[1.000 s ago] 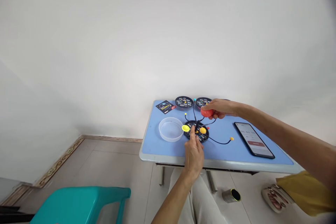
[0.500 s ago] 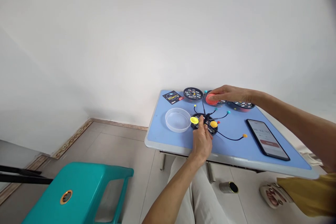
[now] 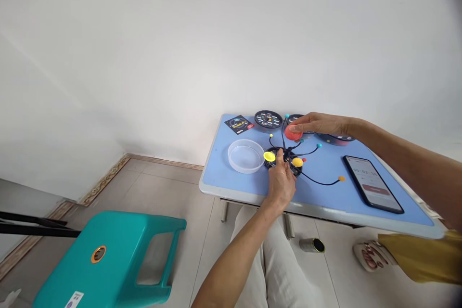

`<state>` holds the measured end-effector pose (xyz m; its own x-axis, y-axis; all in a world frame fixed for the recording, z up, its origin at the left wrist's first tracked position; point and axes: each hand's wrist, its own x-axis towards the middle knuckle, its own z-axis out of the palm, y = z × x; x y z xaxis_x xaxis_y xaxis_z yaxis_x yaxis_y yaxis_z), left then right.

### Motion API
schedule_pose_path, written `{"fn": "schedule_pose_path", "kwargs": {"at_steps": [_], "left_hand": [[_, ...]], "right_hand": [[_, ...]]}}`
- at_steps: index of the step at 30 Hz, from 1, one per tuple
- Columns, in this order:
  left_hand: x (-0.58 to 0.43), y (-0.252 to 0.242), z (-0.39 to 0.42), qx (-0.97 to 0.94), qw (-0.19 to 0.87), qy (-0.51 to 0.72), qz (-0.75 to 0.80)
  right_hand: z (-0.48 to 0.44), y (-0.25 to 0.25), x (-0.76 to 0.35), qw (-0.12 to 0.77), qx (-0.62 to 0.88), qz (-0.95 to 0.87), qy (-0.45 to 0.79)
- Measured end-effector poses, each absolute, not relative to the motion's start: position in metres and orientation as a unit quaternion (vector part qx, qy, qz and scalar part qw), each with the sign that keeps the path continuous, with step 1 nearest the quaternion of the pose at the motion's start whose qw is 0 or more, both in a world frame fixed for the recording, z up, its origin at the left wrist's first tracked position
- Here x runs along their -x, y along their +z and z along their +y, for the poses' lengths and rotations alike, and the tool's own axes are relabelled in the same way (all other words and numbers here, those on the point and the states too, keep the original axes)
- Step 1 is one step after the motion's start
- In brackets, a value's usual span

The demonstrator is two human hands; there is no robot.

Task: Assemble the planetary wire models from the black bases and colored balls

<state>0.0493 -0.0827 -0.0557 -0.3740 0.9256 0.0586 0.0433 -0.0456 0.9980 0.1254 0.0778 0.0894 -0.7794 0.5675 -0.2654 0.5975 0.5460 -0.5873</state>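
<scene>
Left hand (image 3: 280,185): centre of the table; fingers pressed together, tips pinching down on the black hub (image 3: 294,169); the hand hides part of the grip.

Right hand (image 3: 319,124): upper right of the table; fingers curled over a red ball (image 3: 292,133), gripping it just above the wires.

Model: the hub lies mid-table, between the clear dish and the smartphone. Thin black wires (image 3: 323,183) spread from it, ending in small coloured beads. A yellow disc (image 3: 269,156) sits at its left edge, an orange-yellow ball (image 3: 297,161) at its right.

Containers: a round clear plastic dish (image 3: 245,156) stands just left of the hub, the blue tabletop showing through its base. A round black-topped case with a red side (image 3: 338,140) lies partly behind the right forearm.

Around: two black printed discs (image 3: 268,119) (image 3: 295,117) and a printed card (image 3: 238,124) line the far edge of the blue table (image 3: 216,173). A smartphone (image 3: 373,185) lies at right, its screen lit.

Floor: a teal plastic stool (image 3: 108,255) at lower left; a metal can (image 3: 312,245) beneath the table.
</scene>
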Motion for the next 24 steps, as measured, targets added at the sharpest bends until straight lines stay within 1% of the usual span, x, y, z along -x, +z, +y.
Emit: {"fn": "schedule_pose_path", "kwargs": {"at_steps": [6, 10, 17, 24], "left_hand": [[-0.051, -0.057, -0.078, -0.397, 0.359, 0.618, 0.576], [-0.052, -0.055, -0.076, -0.384, 0.363, 0.626, 0.573], [-0.050, -0.054, -0.071, -0.374, 0.359, 0.635, 0.572], [-0.049, -0.051, -0.065, -0.353, 0.388, 0.636, 0.566]], "right_hand": [[0.076, 0.081, -0.128, 0.032, -0.319, 0.852, -0.414], [0.071, 0.081, -0.128, 0.022, -0.320, 0.842, -0.434], [0.060, 0.090, -0.129, 0.018, -0.324, 0.847, -0.422], [0.061, 0.088, -0.131, 0.039, -0.286, 0.864, -0.412]]}}
